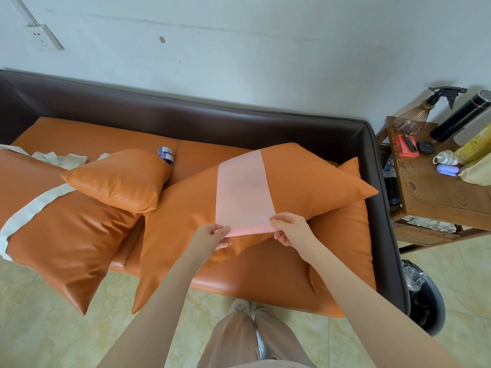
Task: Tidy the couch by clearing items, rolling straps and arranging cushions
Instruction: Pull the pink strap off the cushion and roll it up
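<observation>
Both arms reach forward over the couch (265, 120); the left hand (212, 233) and right hand (288, 228) each pinch the near edge of the pink strap (243, 189), which lies across the large orange cushion (305, 176), fingers curled

A home living room — leather couch (239, 120), cluttered wooden side table (435, 192).

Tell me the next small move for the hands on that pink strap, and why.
Probably start rolling the pink strap up from its near edge. Both the left hand and the right hand pinch that edge, which looks already folded over once, while the rest lies flat across the large orange cushion. That grip suits a first roll away from the person.
</observation>
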